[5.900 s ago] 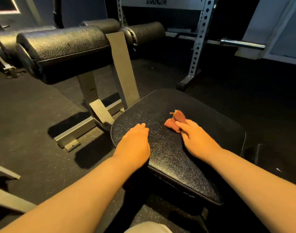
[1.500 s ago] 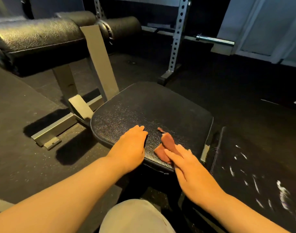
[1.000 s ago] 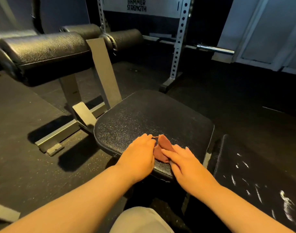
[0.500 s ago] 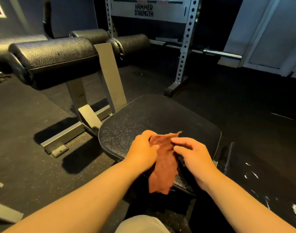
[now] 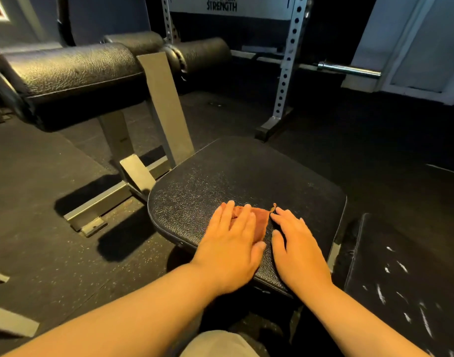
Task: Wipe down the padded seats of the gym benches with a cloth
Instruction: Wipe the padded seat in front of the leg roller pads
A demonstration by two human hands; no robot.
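A black padded bench seat fills the middle of the view. A small reddish-brown cloth lies flat on its near part. My left hand lies flat on the cloth's left side with straight fingers and covers most of it. My right hand rests flat on the seat just right of the cloth, its fingertips touching the cloth's right edge.
Black roller pads on a grey steel frame stand at the left and behind. A perforated rack upright and a barbell end are at the back. A scuffed black pad sits at the right. Dark rubber floor surrounds everything.
Half a second ago both hands held the cloth up, hanging over the seat's near edge. Now it lies spread flat on the seat under my left hand, with both hands flat.
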